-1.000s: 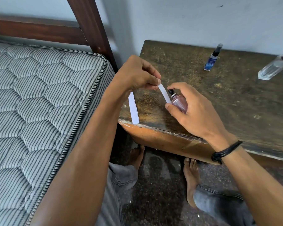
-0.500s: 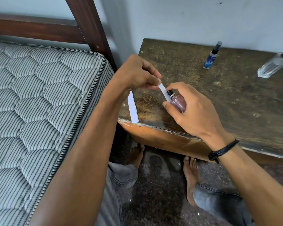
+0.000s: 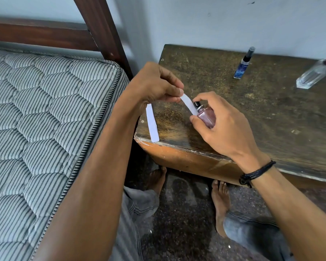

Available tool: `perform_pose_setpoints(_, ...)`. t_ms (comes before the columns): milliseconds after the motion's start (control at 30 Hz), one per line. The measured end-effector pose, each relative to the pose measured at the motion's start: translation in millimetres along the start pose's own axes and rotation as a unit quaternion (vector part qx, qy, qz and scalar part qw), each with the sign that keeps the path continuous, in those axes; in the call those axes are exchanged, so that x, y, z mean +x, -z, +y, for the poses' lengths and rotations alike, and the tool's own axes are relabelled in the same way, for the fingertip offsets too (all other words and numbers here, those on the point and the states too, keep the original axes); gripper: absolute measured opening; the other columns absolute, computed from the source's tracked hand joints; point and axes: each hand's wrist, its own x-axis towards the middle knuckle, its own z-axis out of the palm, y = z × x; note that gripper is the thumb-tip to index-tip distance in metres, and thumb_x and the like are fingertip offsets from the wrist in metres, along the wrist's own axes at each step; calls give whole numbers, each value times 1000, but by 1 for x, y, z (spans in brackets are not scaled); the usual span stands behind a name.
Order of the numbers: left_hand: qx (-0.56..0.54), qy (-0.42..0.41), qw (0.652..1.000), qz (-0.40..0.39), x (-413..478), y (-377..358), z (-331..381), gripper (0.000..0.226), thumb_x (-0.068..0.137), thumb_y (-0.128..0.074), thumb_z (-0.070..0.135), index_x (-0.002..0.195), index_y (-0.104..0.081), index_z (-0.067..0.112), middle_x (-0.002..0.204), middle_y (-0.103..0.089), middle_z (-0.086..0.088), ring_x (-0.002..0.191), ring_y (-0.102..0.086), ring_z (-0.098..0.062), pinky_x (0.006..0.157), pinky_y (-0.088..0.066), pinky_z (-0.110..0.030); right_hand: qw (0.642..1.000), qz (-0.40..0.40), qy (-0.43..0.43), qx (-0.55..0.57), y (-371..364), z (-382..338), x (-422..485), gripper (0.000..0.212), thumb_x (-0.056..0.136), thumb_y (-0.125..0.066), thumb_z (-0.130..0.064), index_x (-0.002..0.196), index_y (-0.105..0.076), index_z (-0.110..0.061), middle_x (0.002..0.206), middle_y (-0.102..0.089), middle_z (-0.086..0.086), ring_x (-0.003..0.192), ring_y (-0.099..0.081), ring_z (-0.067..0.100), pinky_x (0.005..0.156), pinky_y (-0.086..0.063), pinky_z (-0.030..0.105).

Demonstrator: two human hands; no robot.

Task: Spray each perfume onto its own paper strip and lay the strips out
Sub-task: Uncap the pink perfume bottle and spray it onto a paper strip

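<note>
My left hand [image 3: 154, 85] pinches one end of a white paper strip [image 3: 189, 104] above the near left corner of the worn wooden table [image 3: 252, 113]. My right hand [image 3: 224, 125] grips a small pink perfume bottle [image 3: 206, 115] with a black nozzle, held right against the strip's free end, index finger over the top. A second white strip [image 3: 152, 125] lies flat along the table's left edge, its far end hidden behind my left wrist. A slim blue perfume bottle [image 3: 243, 65] stands at the back. A clear glass bottle [image 3: 314, 74] with a dark red cap stands at the far right.
A mattress [image 3: 45, 119] with a striped quilted cover lies close on the left, with a dark wooden bed frame [image 3: 102, 32] behind it. A pale wall backs the table. My bare feet [image 3: 219, 206] rest on the dark speckled floor below the table's front edge.
Both hands have stayed nearly still with the strip and pink bottle. My right index finger has lifted a little above the nozzle.
</note>
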Motion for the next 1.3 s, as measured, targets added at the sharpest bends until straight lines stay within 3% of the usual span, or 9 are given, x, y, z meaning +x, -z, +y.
perform_pose_setpoints(133,-5,-6,1000,26,0,9,-1,18,80,-76,-11,97,-72,-9,101,-74,-26,78,-75,-24,68,-63,-24,1000,-10,1,0,2,2,0,40,94,-67,-45,129,-54,-32,113,-65,-10,81,-65,20,65,-57,39)
perform_pose_setpoints(300,-19,-11,999,35,2,16,-3,19,80,-74,-13,98,-72,-11,75,-78,-5,67,-75,-17,66,-62,-22,1000,-18,17,-11,0,-1,-1,41,95,-66,-49,130,-54,-32,112,-64,-9,76,-64,18,63,-58,40)
perform_pose_setpoints(467,-15,-11,999,28,3,17,-4,15,80,-73,-13,93,-72,-6,71,-77,-1,67,-74,-15,66,-61,-21,999,-21,13,-24,-4,-1,-3,41,95,-64,-53,130,-53,-33,110,-62,-11,78,-65,18,63,-58,40)
perform_pose_setpoints(667,3,0,1000,13,5,11,-5,16,80,-75,-11,94,-74,-3,105,-75,-23,86,-76,-27,72,-63,-26,999,-7,21,-38,-9,-4,-6,41,97,-61,-55,129,-54,-31,107,-59,-10,78,-63,19,57,-57,40)
perform_pose_setpoints(833,7,10,1000,-7,6,4,-5,19,80,-76,-11,99,-73,-8,106,-73,-26,96,-75,-32,75,-63,-28,998,5,28,-63,-10,-4,-7,38,99,-58,-56,126,-56,-30,102,-57,-8,73,-58,15,51,-55,39)
perform_pose_setpoints(1000,-8,20,1000,-7,5,4,-3,24,78,-76,-12,102,-72,-12,107,-74,-20,92,-76,-29,73,-63,-26,996,11,37,-79,-14,-3,-8,33,99,-59,-52,123,-58,-28,100,-57,-9,69,-46,8,46,-52,34)
perform_pose_setpoints(1167,-22,26,999,-7,4,6,-4,25,78,-77,-12,102,-72,-11,107,-74,-14,92,-76,-27,71,-63,-24,994,16,45,-99,-15,-6,-10,27,97,-62,-47,116,-62,-29,94,-60,-8,67,-60,18,44,-47,29)
perform_pose_setpoints(1300,-33,32,999,-2,4,11,-3,24,78,-76,-13,101,-73,-9,104,-76,-12,79,-77,-20,69,-61,-22,996,32,35,-80,-17,-7,-10,29,97,-63,-45,119,-61,-27,98,-60,-9,66,-54,13,44,-47,29)
